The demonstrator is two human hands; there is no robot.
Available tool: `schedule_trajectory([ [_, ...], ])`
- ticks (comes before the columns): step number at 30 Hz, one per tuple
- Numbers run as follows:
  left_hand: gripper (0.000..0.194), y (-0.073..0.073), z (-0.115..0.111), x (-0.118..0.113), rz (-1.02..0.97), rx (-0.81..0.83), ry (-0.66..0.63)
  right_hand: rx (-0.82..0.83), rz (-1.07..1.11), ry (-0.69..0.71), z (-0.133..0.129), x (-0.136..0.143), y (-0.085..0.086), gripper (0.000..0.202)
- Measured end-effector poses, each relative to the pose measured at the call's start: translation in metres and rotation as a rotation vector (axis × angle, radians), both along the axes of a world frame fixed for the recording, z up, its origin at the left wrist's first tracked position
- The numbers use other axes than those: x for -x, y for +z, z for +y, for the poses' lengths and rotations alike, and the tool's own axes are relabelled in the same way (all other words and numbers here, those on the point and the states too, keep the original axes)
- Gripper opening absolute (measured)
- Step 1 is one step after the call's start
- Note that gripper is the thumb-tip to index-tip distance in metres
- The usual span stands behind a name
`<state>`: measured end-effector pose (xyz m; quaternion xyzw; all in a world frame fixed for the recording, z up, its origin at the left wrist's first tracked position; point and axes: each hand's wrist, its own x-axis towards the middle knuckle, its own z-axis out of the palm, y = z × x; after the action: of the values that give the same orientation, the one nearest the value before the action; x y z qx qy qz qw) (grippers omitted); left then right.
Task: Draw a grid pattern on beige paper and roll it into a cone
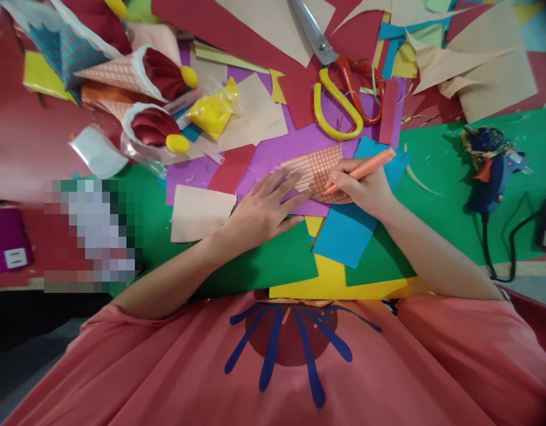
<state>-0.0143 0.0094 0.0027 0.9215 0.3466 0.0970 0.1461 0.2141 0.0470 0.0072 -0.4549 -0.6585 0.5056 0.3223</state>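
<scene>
Fingers (335,180) of the R hand (366,189) are closed round an orange marker (373,164), tip on the grid-lined peach paper (320,167); L hand (260,207) lies flat, fingers a bit apart, gripping nothing, on the paper's left side. Paper's mid-scene, on a purple sheet (264,158), near side of scissors (327,55). For neat lines, prob. best: L fingers firm but clear of tip, strokes light, spacing approx. equal.

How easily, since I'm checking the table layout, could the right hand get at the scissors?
Probably yes: the scissors lie just beyond the right hand, their yellow handle uncovered and nothing tall between. The hand holds an orange marker, which it might need to put down first.
</scene>
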Motion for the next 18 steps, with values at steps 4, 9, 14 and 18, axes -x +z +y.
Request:
schedule_trajectory([
  [4,0.048,-0.0001,-0.0002,0.0000,0.004,0.005,0.004,-0.054,-0.012,-0.001,-0.0001,0.0005,-0.0015,0.027],
  [9,0.048,0.0000,-0.0002,0.0001,0.003,0.021,0.013,-0.083,-0.050,0.018,0.0000,0.0009,-0.0006,0.028],
  [14,0.047,-0.0002,0.0000,0.0002,0.007,0.012,0.004,-0.078,-0.054,0.029,0.0003,0.0018,0.0018,0.028],
  [18,0.047,-0.0004,-0.0001,0.0000,0.006,-0.046,-0.010,-0.066,-0.044,0.046,0.0000,0.0020,0.0027,0.025],
])
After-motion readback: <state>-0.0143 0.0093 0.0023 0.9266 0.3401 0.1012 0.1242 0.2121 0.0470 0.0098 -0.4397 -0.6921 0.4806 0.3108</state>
